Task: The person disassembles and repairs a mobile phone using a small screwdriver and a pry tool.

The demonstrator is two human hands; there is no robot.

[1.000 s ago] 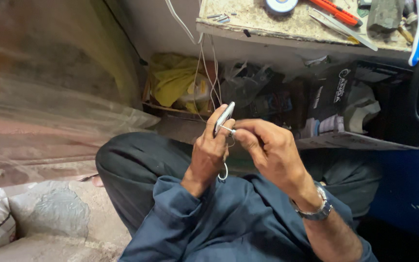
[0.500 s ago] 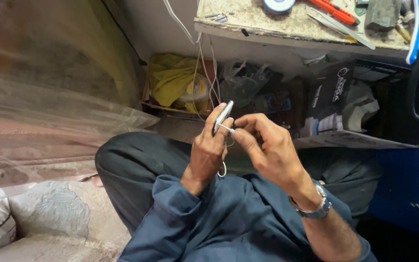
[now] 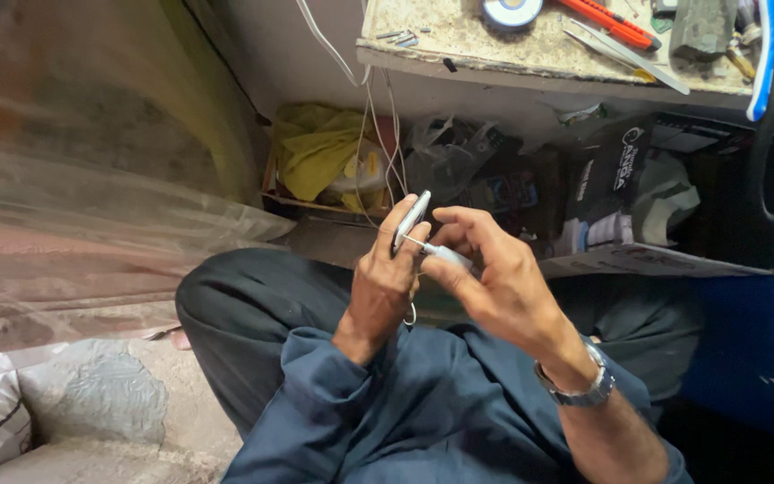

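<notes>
Both hands are meeting above the lap. The left hand point(image 3: 385, 285) is gripping a small slim white device point(image 3: 411, 220), thumb and fingers closed around it so it stands tilted, its top leaning toward one o'clock. The right hand point(image 3: 494, 278) is pinching a thin white-handled tool point(image 3: 445, 254), whose fine metal tip is touching the device's side.

Compared with a second ago, the left hand is keeping the device at the same tilt, while the right hand's fingers are curling a little closer and the tip is staying on the same spot, so the probing seems to be continuing in place rather than moving on.

Glossy and flat, the device is showing a narrow edge to the camera; a thin white loop of cord point(image 3: 412, 315) is hanging below the left palm.

At four o'clock a metal wristwatch point(image 3: 581, 387) is circling the right wrist. At twelve o'clock white cables point(image 3: 371, 116) are dropping from the bench point(image 3: 530, 56), where an orange cutter point(image 3: 608, 21) and a tape roll point(image 3: 511, 11) are lying. Yellow cloth point(image 3: 315, 152) is sitting at eleven o'clock.
</notes>
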